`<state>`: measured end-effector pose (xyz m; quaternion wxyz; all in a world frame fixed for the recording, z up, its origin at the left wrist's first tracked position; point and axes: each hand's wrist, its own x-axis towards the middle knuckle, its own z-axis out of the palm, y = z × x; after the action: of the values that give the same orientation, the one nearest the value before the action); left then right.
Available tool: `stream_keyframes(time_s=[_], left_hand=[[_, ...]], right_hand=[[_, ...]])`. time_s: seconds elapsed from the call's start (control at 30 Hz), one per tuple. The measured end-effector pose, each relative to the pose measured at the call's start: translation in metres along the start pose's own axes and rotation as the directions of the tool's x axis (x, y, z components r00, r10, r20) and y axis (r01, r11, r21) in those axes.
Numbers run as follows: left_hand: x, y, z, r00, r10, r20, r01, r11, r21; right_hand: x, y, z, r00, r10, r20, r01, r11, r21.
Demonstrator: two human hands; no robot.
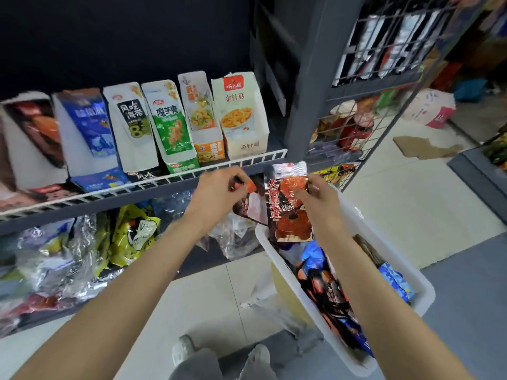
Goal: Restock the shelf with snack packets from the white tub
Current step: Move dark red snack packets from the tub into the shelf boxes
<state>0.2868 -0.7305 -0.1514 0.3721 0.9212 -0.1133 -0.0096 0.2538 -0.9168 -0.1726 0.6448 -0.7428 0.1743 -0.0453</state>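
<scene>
The white tub (411, 275) stands on the floor at the right, filled with several red, black and blue snack packets (326, 292). My right hand (315, 196) grips a red and black snack packet (288, 215) upright above the tub's far end. My left hand (219, 187) pinches a smaller packet (253, 204) by its orange top corner, just left of the first one. Both hands are right below the front rail of the shelf (153, 185), where open display boxes (241, 116) stand in a row.
A lower shelf (82, 242) holds loose foil and yellow bags. A grey upright post (310, 86) and a wire grid panel (384, 86) rise at the right. Cardboard (422, 146) lies on the tiled floor beyond. My shoes (219, 352) are at the bottom.
</scene>
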Motion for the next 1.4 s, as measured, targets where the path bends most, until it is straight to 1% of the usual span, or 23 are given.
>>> stream_keyframes(time_s=[0.1,0.23,0.27,0.37,0.43,0.5,0.6,0.67,0.8,0.87,0.97,1.07,1.13,1.23,1.3,1.4], left_hand=[[-0.003,-0.024,-0.052,0.995,-0.076,-0.060,0.071,0.995,-0.069],[-0.007,-0.063,-0.121,0.992,-0.123,-0.022,0.115,0.969,-0.220],[-0.009,-0.072,-0.139,0.994,-0.106,-0.031,0.097,0.974,-0.204],[-0.011,-0.096,-0.194,0.993,-0.023,-0.118,0.018,0.999,-0.038],[-0.010,-0.115,-0.230,0.980,0.046,-0.192,-0.035,0.998,0.060],[-0.008,-0.138,-0.262,0.958,0.090,-0.273,-0.049,0.987,0.152],[-0.006,-0.168,-0.300,0.918,0.125,-0.376,-0.050,0.978,0.202],[-0.004,-0.185,-0.318,0.919,0.129,-0.373,-0.049,0.975,0.218],[0.009,-0.208,-0.340,0.912,0.094,-0.399,-0.017,0.981,0.194],[0.016,-0.217,-0.344,0.917,0.075,-0.392,0.000,0.982,0.188],[0.028,-0.229,-0.346,0.943,0.031,-0.330,0.027,0.986,0.167],[0.041,-0.243,-0.340,0.968,-0.005,-0.249,0.055,0.980,0.192],[0.049,-0.253,-0.332,0.975,-0.075,-0.210,0.119,0.971,0.208],[0.055,-0.262,-0.322,0.972,-0.171,-0.159,0.199,0.962,0.187],[0.058,-0.266,-0.316,0.975,-0.180,-0.131,0.209,0.945,0.252],[0.060,-0.271,-0.309,0.986,-0.102,-0.134,0.151,0.890,0.431]], right_hand=[[0.004,-0.023,0.037,0.998,-0.053,0.043,0.052,0.999,0.013],[0.003,-0.052,0.101,0.994,-0.062,0.091,0.061,0.998,0.014],[0.002,-0.060,0.119,0.992,-0.071,0.101,0.070,0.997,0.019],[0.000,-0.084,0.173,0.984,-0.118,0.133,0.113,0.993,0.038],[-0.003,-0.100,0.208,0.969,-0.188,0.159,0.184,0.982,0.035],[-0.008,-0.114,0.240,0.947,-0.263,0.186,0.261,0.965,0.034],[-0.010,-0.130,0.281,0.927,-0.326,0.187,0.329,0.944,0.013],[-0.011,-0.138,0.306,0.923,-0.336,0.188,0.334,0.942,0.041],[-0.008,-0.148,0.340,0.911,-0.375,0.172,0.386,0.922,-0.035],[-0.006,-0.153,0.349,0.907,-0.375,0.191,0.390,0.919,-0.048],[-0.002,-0.161,0.358,0.893,-0.385,0.231,0.410,0.909,-0.071],[0.004,-0.167,0.361,0.887,-0.393,0.243,0.421,0.904,-0.072],[0.007,-0.169,0.362,0.888,-0.388,0.247,0.415,0.907,-0.068],[0.011,-0.170,0.362,0.889,-0.382,0.251,0.407,0.912,-0.054],[0.013,-0.169,0.362,0.888,-0.381,0.257,0.402,0.915,-0.035],[0.017,-0.168,0.362,0.891,-0.367,0.268,0.391,0.920,-0.041]])
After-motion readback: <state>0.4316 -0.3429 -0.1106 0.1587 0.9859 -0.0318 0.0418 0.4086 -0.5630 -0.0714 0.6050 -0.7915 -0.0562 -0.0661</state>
